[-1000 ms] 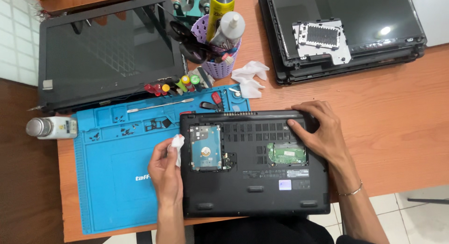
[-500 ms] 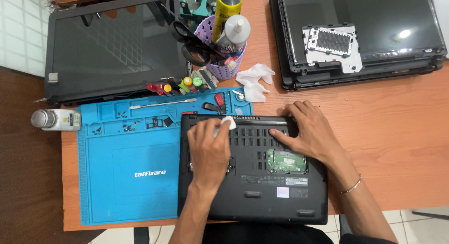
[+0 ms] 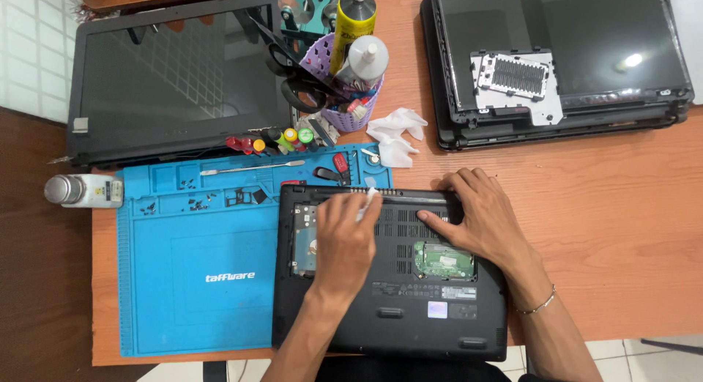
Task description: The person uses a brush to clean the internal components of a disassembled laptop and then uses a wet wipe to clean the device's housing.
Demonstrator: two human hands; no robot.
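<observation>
Laptop [image 3: 410,294]: black, underside up, bottom panel off; sits at the desk's near edge, at 6 o'clock in the view, its left part overlapping the blue mat.
Tissue [image 3: 368,201]: small white piece, pressed on the laptop's vent strip near its far edge.
Left hand [image 3: 344,243]: fingers closed on the tissue, palm down over the open drive bay.
Right hand [image 3: 476,217]: holds nothing; flat, fingers spread, pressing the laptop's far right part at 1 o'clock from the left hand.
Hard drive [image 3: 302,243]: silver, in the bay at the laptop's left; mostly hidden under the left hand.
Green board [image 3: 443,259]: in an open slot, just at 6 o'clock from the right hand's fingers.
Bracelet [image 3: 538,305]: thin, on the right wrist.
Mat [image 3: 190,265]: blue, at 9 o'clock from the laptop; small screws lie in its top trays.
Metal pry tool [image 3: 253,167]: lies along the mat's far edge.
Bottle [image 3: 80,190]: white, on its side, at 9 o'clock, just left of the mat.
Tissue wad [image 3: 395,136]: white, crumpled, on the desk at 12 o'clock from the laptop.
Cup [image 3: 340,96]: purple, holding scissors, a yellow tube and a white bottle, at 12 o'clock.
Second laptop [image 3: 176,82]: black, at 10 o'clock.
Third laptop [image 3: 556,60]: black, at 2 o'clock, with a loose grey cover plate [image 3: 516,82] on it.
Desk [image 3: 622,228]: orange-brown wood.
</observation>
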